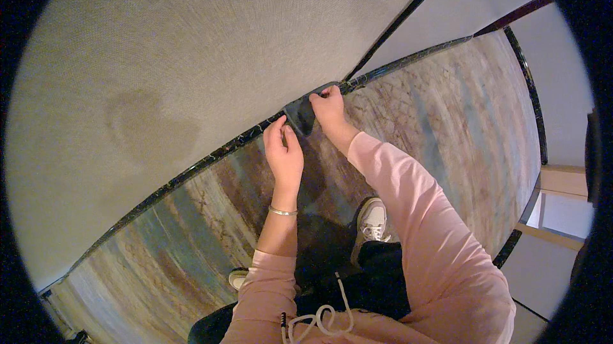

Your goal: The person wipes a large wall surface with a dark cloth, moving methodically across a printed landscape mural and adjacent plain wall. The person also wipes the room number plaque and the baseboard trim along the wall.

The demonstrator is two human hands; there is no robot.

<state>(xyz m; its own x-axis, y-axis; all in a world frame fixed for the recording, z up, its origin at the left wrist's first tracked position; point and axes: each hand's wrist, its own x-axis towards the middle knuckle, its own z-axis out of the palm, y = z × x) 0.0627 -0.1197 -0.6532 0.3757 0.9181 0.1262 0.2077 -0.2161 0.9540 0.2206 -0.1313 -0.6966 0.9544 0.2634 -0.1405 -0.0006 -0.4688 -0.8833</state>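
A dark, flat, rectangular object (300, 113), which looks like a smooth panel or a phone, stands at the foot of the wall, by the black marbled baseboard (196, 166). At its right end my right hand (329, 104) pinches its upper edge between thumb and fingers. Close to its left end is my left hand (283, 145), fingers bent and thumb apart, with a fingertip near the object's corner. Nothing shows between the left thumb and fingers. A thin bangle circles the left wrist. What the object is exactly, I cannot tell.
A textured beige wall (215, 32) rises beyond the baseboard, with a dark strip (407, 16) running up at its right. Patterned carpet (431, 128) in brown and blue streaks covers the floor. My shoe (372, 219) stands below the hands. A framed opening (558, 214) is at far right.
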